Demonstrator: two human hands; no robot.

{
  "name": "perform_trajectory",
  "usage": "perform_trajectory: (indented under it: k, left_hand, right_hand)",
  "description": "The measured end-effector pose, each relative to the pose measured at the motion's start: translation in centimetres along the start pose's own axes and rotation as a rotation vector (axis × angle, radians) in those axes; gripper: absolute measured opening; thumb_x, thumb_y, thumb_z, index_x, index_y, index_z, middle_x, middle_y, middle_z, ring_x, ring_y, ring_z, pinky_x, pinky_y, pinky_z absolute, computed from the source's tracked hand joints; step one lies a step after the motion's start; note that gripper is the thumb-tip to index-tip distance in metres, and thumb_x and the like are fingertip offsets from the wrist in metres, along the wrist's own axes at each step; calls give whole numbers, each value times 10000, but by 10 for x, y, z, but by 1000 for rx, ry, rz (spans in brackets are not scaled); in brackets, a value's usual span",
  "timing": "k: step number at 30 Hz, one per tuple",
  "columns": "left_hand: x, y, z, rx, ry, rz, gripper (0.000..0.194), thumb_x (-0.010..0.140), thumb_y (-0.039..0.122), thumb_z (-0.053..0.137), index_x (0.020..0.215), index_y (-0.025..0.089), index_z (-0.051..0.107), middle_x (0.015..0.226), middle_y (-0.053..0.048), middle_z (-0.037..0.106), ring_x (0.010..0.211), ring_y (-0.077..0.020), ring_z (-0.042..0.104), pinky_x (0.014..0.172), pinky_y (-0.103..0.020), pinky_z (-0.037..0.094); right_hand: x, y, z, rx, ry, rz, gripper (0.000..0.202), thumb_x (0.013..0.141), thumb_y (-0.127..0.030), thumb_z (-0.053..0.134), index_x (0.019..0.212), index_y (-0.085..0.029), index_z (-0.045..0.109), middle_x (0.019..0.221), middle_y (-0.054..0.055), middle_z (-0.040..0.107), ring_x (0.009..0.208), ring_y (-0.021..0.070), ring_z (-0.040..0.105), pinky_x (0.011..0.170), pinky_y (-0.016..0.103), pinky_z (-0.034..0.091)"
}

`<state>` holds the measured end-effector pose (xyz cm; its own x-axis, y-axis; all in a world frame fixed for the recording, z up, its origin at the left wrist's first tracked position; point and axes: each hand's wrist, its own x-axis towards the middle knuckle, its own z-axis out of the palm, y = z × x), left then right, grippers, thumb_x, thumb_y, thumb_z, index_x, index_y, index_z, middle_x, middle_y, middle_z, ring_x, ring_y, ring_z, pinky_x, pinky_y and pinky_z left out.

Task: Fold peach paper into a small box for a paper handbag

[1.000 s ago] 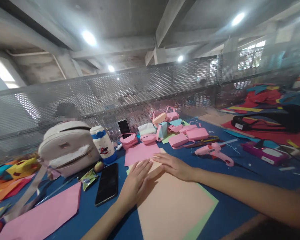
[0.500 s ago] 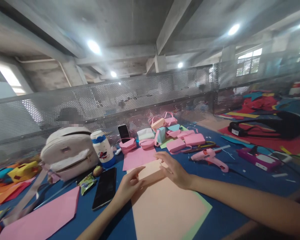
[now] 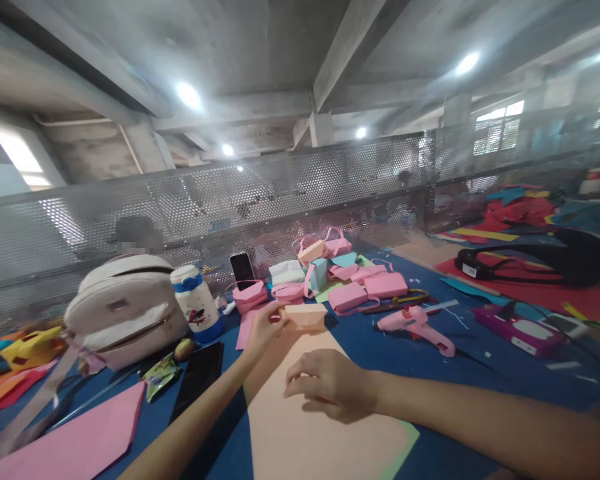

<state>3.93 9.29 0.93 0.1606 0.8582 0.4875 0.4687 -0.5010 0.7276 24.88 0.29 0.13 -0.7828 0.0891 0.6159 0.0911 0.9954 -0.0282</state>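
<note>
My left hand [image 3: 265,333] is closed on the left end of a small peach folded paper box [image 3: 305,317], its fingertips at the box's edge. The box is at the far end of a large peach paper sheet [image 3: 300,427] that lies over a green one. Above the sheet's middle hovers my right hand [image 3: 333,385], its fingers loosely bent and apart, with nothing visible in them. A pink paper sheet [image 3: 244,333] lies partly behind my left hand. Beyond the box stand several small pink paper bags [image 3: 347,297] with strip handles.
A pink glue gun [image 3: 417,327] and a purple device [image 3: 520,328] with a cable lie to the right. On the left are a white backpack [image 3: 130,313], a bottle [image 3: 196,303], a dark phone [image 3: 200,373], a snack packet [image 3: 161,378] and pink paper [image 3: 75,440]. A perforated metal screen [image 3: 270,193] stands behind.
My right hand has let go of the box and come back nearer to me. My left hand has moved slightly away from me, still on the box.
</note>
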Motion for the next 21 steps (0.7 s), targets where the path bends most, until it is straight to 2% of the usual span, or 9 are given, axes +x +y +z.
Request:
perform_trajectory:
  k: [4,9,11,14,18,21]
  left_hand:
    - [21,-12,8,32,41,13,350,711,199,631,1053,163,697,1016,-80,736,854,-210,684,779,-335,574]
    - [19,-25,4,96,-18,24,471,701,181,665,1169,209,635,1147,-73,702,946,-206,692,794,-323,582]
    - [14,-29,-6,144,-53,31,549,681,196,698,1221,223,602,1160,-70,693,968,-210,689,800,-333,586]
    - [4,-34,-30,248,-93,46,612,648,235,743,1239,184,590,1203,-121,670,1011,-250,676,835,-386,579]
    - [-18,-29,-60,396,-194,103,437,724,246,684,1152,168,643,1190,-128,686,1052,-261,668,905,-402,551]
    - [-36,-21,-66,508,-308,162,322,810,217,602,1121,171,666,1181,-118,701,1083,-242,663,954,-361,531]
  right_hand:
    - [-1,2,-1,-5,-6,4,195,961,-261,509,1121,-175,579,1123,84,651,927,189,586,811,311,442]
    - [-2,2,0,-1,-29,3,177,975,-287,504,1074,-188,612,1102,73,657,910,186,589,796,306,441]
    - [-2,2,1,15,-68,41,194,984,-277,485,1093,-183,617,1117,83,654,946,192,586,829,315,447]
    - [-1,3,3,49,-115,142,242,972,-210,471,1168,-164,606,1213,109,622,1099,211,556,941,350,437]
    - [0,7,3,130,-167,322,360,955,-217,505,1307,-165,558,1375,121,542,1290,222,463,1090,387,360]
    - [0,13,4,171,-243,445,468,972,-302,513,1413,-150,478,1474,146,455,1369,259,395,1143,433,301]
